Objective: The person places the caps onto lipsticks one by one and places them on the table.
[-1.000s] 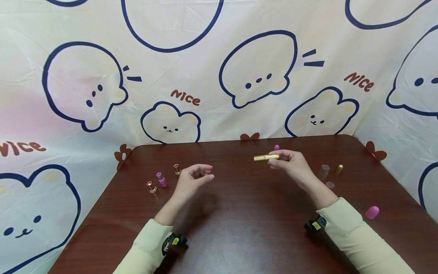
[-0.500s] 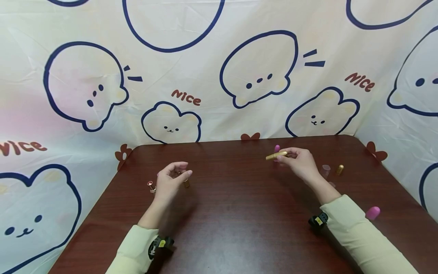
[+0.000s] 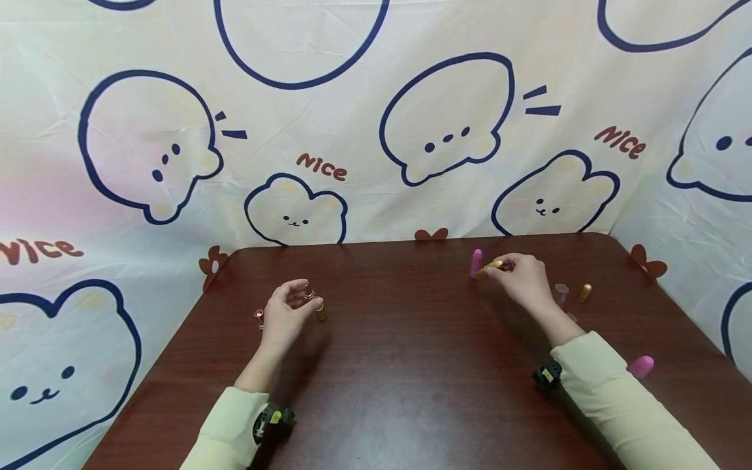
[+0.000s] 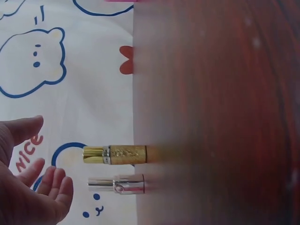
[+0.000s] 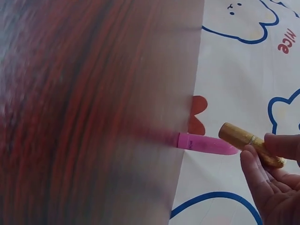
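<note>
My left hand (image 3: 284, 316) hovers over the table's left part, fingers loosely bent and holding nothing. Just beyond its fingertips stand a gold lipstick tube (image 4: 117, 154) and a silver-and-pink lipstick tube (image 4: 124, 184), both upright. A rose-gold lipstick tube (image 3: 259, 318) is partly covered by that hand. On the other side, my right hand (image 3: 523, 281) pinches a gold lipstick tube (image 5: 251, 144) between thumb and fingers, held slanted above the table. Close behind it a pink lipstick (image 5: 206, 143) stands upright; whether the two touch I cannot tell.
To the right lie a clear plastic cap (image 3: 561, 294), a gold cap (image 3: 585, 292) and a pink cap (image 3: 642, 366) beside my sleeve. A printed cloth (image 3: 376, 130) hangs along the back of the brown table (image 3: 399, 365).
My left hand has moved left, and a gold lipstick tube now shows standing beside its fingers. My right hand has shifted right with its gold tube, whose slant has grown; it now overlaps the pink lipstick.
</note>
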Action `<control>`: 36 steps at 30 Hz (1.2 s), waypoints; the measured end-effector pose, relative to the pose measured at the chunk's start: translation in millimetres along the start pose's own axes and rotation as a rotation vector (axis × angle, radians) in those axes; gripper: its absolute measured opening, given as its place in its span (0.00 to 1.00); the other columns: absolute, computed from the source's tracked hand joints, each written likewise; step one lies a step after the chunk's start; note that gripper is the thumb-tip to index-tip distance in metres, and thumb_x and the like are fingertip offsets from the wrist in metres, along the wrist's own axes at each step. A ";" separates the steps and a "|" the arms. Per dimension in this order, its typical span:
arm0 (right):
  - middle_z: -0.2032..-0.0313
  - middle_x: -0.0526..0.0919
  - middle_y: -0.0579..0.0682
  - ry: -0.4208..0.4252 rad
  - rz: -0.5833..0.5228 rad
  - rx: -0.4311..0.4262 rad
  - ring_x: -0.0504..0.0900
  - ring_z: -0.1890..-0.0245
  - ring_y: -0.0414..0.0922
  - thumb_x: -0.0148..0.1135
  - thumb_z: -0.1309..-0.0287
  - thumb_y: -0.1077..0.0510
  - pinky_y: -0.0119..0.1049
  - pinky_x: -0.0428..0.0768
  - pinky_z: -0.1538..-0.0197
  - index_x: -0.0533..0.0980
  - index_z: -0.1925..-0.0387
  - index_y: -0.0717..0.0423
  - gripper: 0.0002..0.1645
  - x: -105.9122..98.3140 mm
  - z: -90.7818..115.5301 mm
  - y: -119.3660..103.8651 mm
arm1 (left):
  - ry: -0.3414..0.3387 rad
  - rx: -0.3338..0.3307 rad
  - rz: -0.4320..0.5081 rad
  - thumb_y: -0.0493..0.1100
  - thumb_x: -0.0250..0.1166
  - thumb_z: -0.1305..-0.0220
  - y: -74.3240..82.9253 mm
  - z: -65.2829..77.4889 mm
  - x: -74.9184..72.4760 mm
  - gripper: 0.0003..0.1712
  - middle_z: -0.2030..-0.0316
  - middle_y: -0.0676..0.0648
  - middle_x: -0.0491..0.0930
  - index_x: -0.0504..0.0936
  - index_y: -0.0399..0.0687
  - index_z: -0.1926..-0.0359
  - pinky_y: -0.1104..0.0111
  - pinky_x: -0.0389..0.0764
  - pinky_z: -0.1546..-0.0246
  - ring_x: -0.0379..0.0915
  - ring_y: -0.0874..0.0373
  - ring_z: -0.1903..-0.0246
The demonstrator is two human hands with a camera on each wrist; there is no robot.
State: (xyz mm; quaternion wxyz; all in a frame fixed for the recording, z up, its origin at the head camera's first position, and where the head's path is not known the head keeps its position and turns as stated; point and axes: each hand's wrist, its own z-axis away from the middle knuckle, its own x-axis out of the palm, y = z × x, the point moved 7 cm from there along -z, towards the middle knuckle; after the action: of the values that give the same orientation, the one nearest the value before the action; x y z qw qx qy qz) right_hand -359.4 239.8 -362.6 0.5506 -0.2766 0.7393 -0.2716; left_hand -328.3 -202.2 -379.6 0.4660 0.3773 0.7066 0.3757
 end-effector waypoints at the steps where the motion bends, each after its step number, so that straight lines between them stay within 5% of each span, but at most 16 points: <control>1: 0.69 0.84 0.60 0.005 0.016 -0.002 0.80 0.74 0.48 0.66 0.39 0.56 0.36 0.77 0.72 0.80 0.59 0.68 0.16 0.3 -0.7 0.9 | -0.006 -0.005 -0.018 0.35 0.74 0.48 -1.9 -0.8 0.3 0.27 0.52 0.35 0.75 0.77 0.36 0.47 0.58 0.73 0.49 0.74 0.44 0.52; 11: 0.66 0.82 0.63 -0.050 0.126 -0.014 0.77 0.70 0.53 0.66 0.40 0.59 0.42 0.78 0.67 0.79 0.59 0.70 0.16 9.3 -7.3 6.5 | -0.165 -0.103 -0.203 0.41 0.72 0.44 -21.2 -6.1 8.1 0.38 0.44 0.31 0.73 0.67 0.32 0.36 0.51 0.70 0.45 0.73 0.40 0.45; 18: 0.64 0.82 0.64 -0.107 0.153 -0.013 0.78 0.68 0.54 0.65 0.39 0.60 0.47 0.81 0.61 0.78 0.57 0.72 0.16 19.2 -12.1 9.1 | -0.240 -0.092 -0.340 0.43 0.70 0.42 -24.4 -7.5 13.5 0.36 0.46 0.30 0.74 0.67 0.27 0.39 0.49 0.70 0.45 0.73 0.39 0.47; 36: 0.62 0.82 0.63 -0.154 0.227 -0.029 0.77 0.66 0.54 0.65 0.40 0.61 0.48 0.79 0.59 0.78 0.55 0.70 0.16 33.2 -17.5 6.4 | -0.355 -0.145 -0.438 0.42 0.69 0.39 -27.3 -17.6 22.9 0.27 0.55 0.35 0.79 0.73 0.28 0.45 0.50 0.73 0.50 0.75 0.42 0.52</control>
State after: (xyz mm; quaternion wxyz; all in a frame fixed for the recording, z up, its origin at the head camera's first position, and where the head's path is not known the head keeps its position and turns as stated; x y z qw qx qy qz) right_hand -384.9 222.5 -384.9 0.6290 -0.2192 0.7251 -0.1747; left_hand -356.3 -197.0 -407.3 0.6781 0.2412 0.6500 0.2440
